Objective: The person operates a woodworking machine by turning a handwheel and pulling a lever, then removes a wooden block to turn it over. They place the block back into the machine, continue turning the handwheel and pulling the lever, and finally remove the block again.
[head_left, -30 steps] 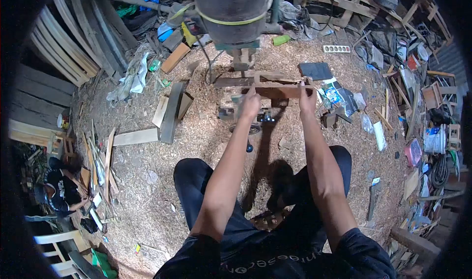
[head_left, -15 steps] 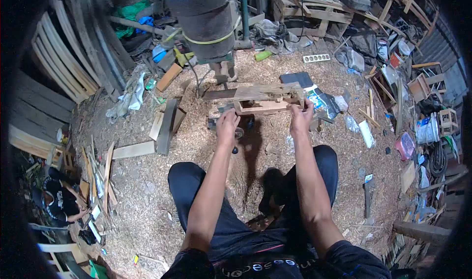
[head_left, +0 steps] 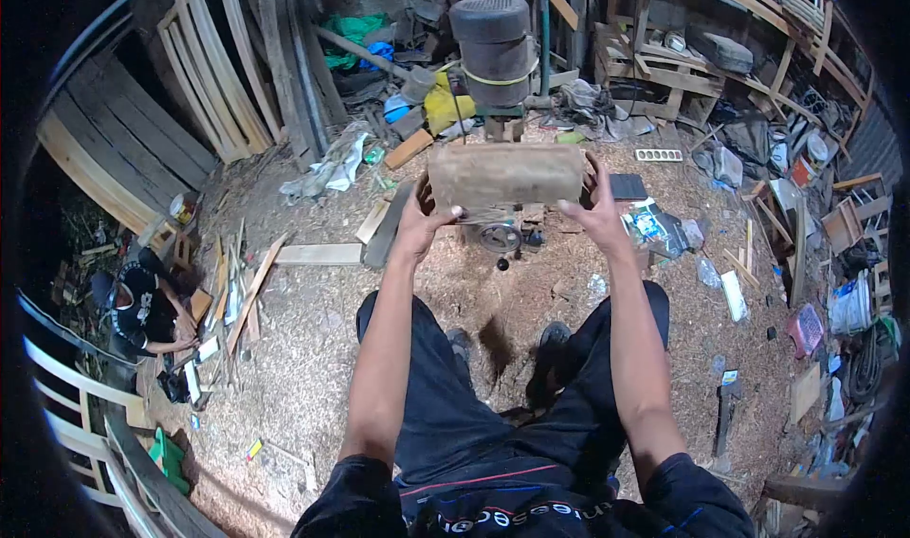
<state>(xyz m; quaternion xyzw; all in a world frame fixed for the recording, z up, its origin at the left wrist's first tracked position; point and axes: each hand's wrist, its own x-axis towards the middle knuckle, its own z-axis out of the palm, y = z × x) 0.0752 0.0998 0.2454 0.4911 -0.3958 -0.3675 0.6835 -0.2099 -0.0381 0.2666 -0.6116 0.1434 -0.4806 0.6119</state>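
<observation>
A rough brown wooden piece (head_left: 507, 175) is held up in front of me, its broad flat face toward the camera. My left hand (head_left: 420, 220) grips its left end, thumb along the lower edge. At the right end my right hand (head_left: 597, 214) is closed round the edge, thumb at the lower corner. Behind and below the wood stands a machine with a dark cylindrical motor (head_left: 493, 54) and a round handwheel (head_left: 500, 237). The wood hides the machine's middle part.
Another person (head_left: 147, 301) sits at the far left. Boards (head_left: 322, 255) lie on the shavings-covered floor (head_left: 313, 348). Curved slats (head_left: 213, 73) lean at the back left. A white socket strip (head_left: 658, 155) and a pink basket (head_left: 806, 331) are on the right.
The wooden piece has been raised and turned, from showing an open frame side to a broad flat face. Both hands moved up with it, and the camera view has shifted.
</observation>
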